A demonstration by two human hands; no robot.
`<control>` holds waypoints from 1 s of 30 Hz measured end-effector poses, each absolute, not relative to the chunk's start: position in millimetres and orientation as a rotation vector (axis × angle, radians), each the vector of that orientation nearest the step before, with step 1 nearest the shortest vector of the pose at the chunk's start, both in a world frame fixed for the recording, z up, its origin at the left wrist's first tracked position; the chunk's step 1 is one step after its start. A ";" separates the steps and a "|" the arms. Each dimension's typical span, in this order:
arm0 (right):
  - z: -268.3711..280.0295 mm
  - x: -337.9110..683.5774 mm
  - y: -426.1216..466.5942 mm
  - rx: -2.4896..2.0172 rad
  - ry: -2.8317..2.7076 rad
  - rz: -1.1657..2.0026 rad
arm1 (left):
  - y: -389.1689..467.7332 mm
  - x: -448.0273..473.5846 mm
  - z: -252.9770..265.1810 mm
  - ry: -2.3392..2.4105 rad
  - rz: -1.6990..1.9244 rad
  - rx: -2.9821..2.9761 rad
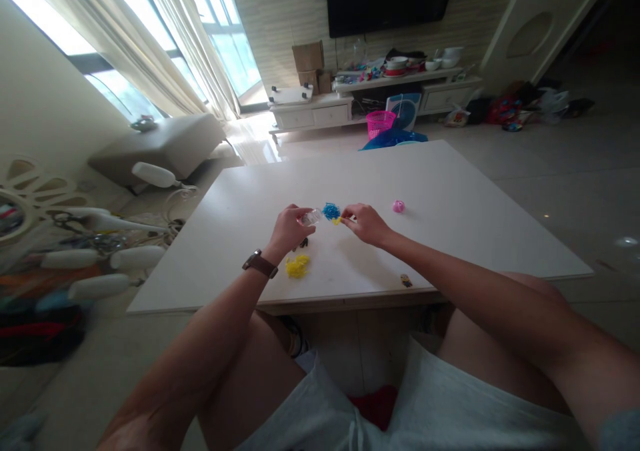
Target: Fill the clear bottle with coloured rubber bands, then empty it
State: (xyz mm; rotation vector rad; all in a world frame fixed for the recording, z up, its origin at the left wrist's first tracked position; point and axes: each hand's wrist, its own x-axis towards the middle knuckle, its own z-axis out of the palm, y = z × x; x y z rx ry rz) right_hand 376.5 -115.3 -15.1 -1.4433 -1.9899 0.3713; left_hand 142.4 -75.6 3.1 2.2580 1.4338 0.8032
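Left fingers (303, 211) clamp a clear container (313, 218), right fingers (349, 220) a yellow piece (337, 221) — loosely pinched, it could drop among blue bits (331, 211).

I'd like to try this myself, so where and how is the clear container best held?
Probably around the side of the clear container, coming from the left, thumb and fingers opposite, as the left hand holds it. It looks narrow enough to grasp, and its right end points toward the blue pile, so that end stays uncovered.
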 end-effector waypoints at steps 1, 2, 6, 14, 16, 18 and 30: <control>-10.3 378.1 -116.8 -1.447 -1.977 0.354 | -75.4 143.1 1.2 1.419 0.778 2.271; -6.2 378.9 -118.4 -1.451 -1.973 0.331 | -75.5 144.1 -0.9 1.403 0.758 2.284; 2.2 377.7 -123.1 -1.478 -2.008 0.249 | -78.0 150.0 -7.6 1.316 0.703 2.316; 2.8 371.9 -127.7 -1.453 -2.170 0.152 | -86.7 160.2 -5.0 1.226 0.655 2.340; 2.9 370.5 -129.1 -1.419 -2.205 0.147 | -87.7 160.9 -4.7 1.212 0.645 2.335; 2.4 369.3 -129.7 -1.368 -2.203 0.202 | -88.3 160.9 -5.0 1.196 0.636 2.331; 0.3 366.5 -126.8 -1.194 -2.000 0.457 | -91.1 161.0 -3.1 1.161 0.628 2.311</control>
